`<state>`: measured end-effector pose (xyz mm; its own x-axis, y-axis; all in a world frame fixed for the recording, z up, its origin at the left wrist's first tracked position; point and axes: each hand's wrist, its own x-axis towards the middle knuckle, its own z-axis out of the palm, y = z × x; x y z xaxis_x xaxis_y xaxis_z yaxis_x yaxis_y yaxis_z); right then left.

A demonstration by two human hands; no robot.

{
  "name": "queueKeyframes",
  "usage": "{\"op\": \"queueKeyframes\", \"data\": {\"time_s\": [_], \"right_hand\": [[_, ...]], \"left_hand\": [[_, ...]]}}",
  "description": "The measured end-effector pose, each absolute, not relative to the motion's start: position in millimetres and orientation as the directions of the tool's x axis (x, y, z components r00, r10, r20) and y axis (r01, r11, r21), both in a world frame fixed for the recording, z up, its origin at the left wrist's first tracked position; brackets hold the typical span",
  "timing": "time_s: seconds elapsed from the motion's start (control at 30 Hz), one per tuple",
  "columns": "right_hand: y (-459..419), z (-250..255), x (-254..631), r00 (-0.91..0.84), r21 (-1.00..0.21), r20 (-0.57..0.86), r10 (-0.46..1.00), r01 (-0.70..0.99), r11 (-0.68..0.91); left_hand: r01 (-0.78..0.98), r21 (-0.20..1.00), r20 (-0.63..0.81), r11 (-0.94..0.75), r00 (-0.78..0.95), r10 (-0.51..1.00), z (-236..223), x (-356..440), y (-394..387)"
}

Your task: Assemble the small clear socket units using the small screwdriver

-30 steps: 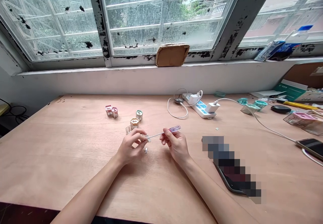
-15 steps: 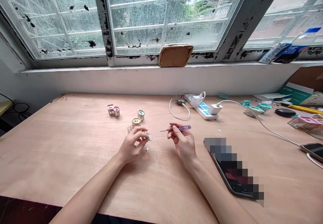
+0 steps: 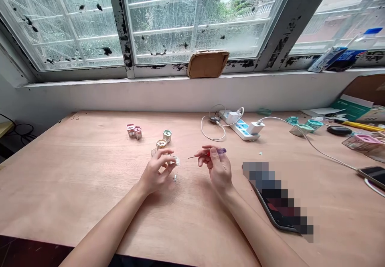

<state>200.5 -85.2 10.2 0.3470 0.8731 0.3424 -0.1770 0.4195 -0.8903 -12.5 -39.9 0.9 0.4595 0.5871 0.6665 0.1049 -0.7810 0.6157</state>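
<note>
My left hand [image 3: 158, 168] pinches a small clear plastic piece [image 3: 177, 161] between thumb and fingers, low over the table. Right behind that hand stands a small hexagonal box with a yellow rim [image 3: 161, 143], and a green-rimmed one [image 3: 167, 135] is just beyond it. A tiny pale part [image 3: 175, 178] lies on the wood beside my left thumb. My right hand [image 3: 219, 170] is closed around the purple handle of a small screwdriver [image 3: 223, 151]. Its thin shaft points left toward the clear piece, with a gap between them.
Two red-rimmed boxes [image 3: 134, 131] sit farther back on the left. A phone [image 3: 282, 206] lies right of my forearm. Behind it are a power strip [image 3: 240, 126] and a white cable [image 3: 313, 148]. Teal pieces [image 3: 314, 125] and pink-rimmed boxes [image 3: 363, 142] line the right side.
The screwdriver has turned slightly in my right hand, and the fingers have shifted along it. My left hand keeps its pinch on the clear piece. The whole view has moved a little.
</note>
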Motion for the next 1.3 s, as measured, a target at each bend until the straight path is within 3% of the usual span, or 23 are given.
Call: {"op": "queueKeyframes", "data": {"time_s": [0.2, 0.33, 0.6, 1.3], "right_hand": [[-85.9, 11.4, 202.5, 0.456, -0.893, 0.383, 0.803, -0.038, 0.447], [-88.3, 14.7, 202.0, 0.487, -0.864, 0.407, 0.773, -0.069, 0.498], [-94.2, 15.6, 197.2, 0.399, -0.837, 0.495, 0.772, -0.018, 0.546], [-97.8, 13.2, 190.6, 0.32, -0.871, 0.485, 0.814, 0.094, 0.483]], "left_hand": [[0.102, 0.644, 0.64, -0.758, 0.471, 0.607, 1.5, -11.9, -41.0], [0.078, 0.654, 0.633, -0.753, 0.488, 0.6, -0.9, -10.4, -40.5], [0.108, 0.662, 0.596, -0.742, 0.525, 0.608, -3.5, -8.9, -40.0], [0.119, 0.66, 0.576, -0.742, 0.554, 0.601, -2.5, -10.7, -40.3]]}}
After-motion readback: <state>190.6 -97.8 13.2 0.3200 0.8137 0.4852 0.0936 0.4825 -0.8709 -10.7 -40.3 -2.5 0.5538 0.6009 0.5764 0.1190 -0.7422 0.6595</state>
